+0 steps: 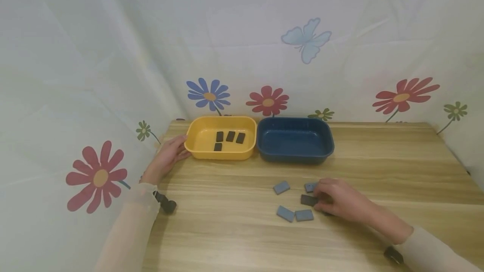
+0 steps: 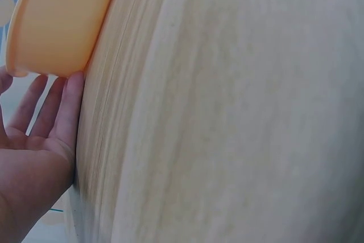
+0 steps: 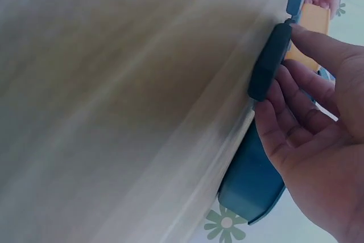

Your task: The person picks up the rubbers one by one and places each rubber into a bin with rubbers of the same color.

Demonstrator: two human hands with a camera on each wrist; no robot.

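Observation:
At the left end of the yellow bin, my left hand rests its fingertips against the wall. In the left wrist view the fingers of that hand are fairly straight, touching the bin's end. Over the tabletop, my right hand pinches the right end of a black tile between thumb and fingers. Another dark tile lies close under this hand, mostly hidden in the head view. Around it are several grey tiles, among them one at the front and one farther back.
Several black tiles lie inside the yellow bin. A dark blue bin stands right beside it, with no tiles seen inside. Both bins are on a wooden table, backed by a flowered cloth.

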